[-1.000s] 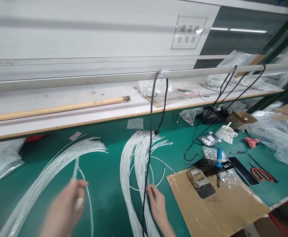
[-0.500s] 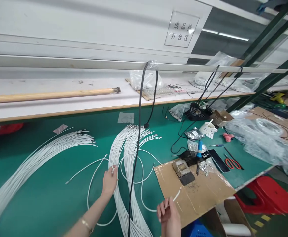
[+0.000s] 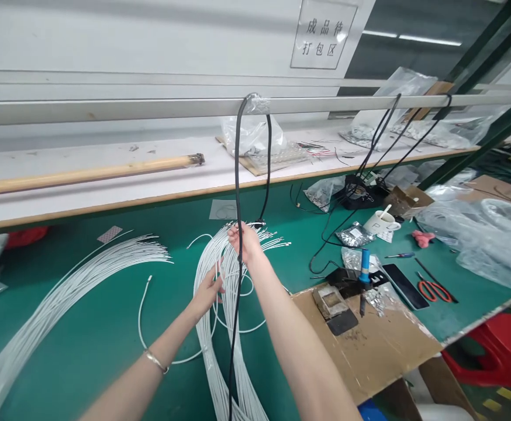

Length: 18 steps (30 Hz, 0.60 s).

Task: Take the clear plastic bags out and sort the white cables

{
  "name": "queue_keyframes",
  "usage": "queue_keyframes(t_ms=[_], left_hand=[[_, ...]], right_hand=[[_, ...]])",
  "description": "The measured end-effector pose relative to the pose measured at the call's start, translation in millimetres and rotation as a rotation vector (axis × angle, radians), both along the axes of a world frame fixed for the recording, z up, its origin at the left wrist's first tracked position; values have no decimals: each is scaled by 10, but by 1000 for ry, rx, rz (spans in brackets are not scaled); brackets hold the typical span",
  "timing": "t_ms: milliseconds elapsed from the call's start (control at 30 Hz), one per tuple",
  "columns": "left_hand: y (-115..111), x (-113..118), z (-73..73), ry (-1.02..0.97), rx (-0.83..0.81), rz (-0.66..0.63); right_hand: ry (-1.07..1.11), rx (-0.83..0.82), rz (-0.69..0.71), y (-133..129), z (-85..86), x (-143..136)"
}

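Wires in the middle bundle [image 3: 220, 304] run from bottom centre up to mid-frame, tips fanning right. Left hand [image 3: 209, 289] pinches one loose white wire [image 3: 144, 318]; right hand [image 3: 244, 242] grips the bundle's top. A mug [image 3: 380, 222] at right holds a spoon [image 3: 386, 211].

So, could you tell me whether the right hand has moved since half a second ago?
Yes. The right hand has gone away from the cardboard sheet and forward to the far end of the middle white wire bundle, beside the hanging black cable.
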State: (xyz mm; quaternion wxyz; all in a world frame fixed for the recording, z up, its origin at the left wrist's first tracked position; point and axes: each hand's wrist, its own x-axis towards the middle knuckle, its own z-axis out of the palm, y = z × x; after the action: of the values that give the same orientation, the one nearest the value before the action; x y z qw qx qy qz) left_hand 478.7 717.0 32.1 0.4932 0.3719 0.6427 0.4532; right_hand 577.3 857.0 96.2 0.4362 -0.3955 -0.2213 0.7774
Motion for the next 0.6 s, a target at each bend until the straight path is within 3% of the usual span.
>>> queue_keyframes(t_ms=[100,167,267,400,500,600], left_hand=[[162,35,84,-196,23,6],[206,13,101,-308,11,4],[128,-103,95,-428,-14,23],[-124,-329,125,-506,14,128],[-328,-469,218,-484,43,234],[-592,-541,358,-377,63,353]], right_hand=[[29,-21,5,26,-53,-377],[33,-30,14,-9,-152,-471],[27,-22,64,-34,-312,-418],[-62,14,102,-156,-483,-102],[-198,81,2,-611,-566,273],[-380,165,-196,-1418,-575,628]])
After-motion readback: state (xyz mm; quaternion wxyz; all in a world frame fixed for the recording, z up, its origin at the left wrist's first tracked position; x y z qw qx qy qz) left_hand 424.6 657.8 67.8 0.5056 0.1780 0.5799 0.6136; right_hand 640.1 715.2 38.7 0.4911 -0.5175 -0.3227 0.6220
